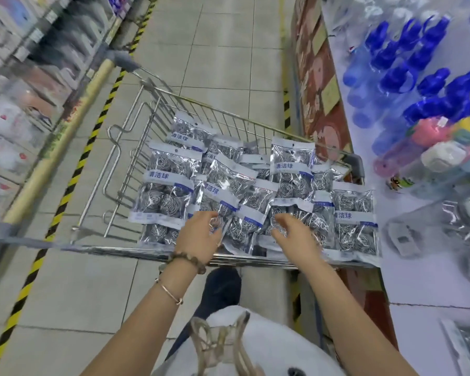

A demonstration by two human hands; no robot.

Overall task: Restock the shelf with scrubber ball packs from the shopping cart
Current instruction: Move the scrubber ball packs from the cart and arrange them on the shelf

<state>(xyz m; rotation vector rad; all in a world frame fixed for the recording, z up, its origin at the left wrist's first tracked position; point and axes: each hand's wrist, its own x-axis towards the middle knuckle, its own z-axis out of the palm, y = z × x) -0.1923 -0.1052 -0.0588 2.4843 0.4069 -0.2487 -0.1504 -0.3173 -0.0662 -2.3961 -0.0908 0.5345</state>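
Observation:
A wire shopping cart (136,147) stands in the aisle, filled with several clear packs of steel scrubber balls (292,169) with white and blue labels. My left hand (200,234) reaches over the cart's near rim, fingers spread and resting on a pack near the front middle (239,229). My right hand (296,237) hovers beside it over another front pack (310,215), fingers curled and apart. Neither hand has lifted a pack. The white shelf (423,283) lies to the right of the cart.
Blue spray bottles (407,74) and coloured plastic bottles (434,147) stand on the right shelf. Clear containers (445,229) sit nearer on it. Another shelf unit (19,85) lines the left side behind yellow-black floor tape (73,175). The cart's handle (55,150) points left.

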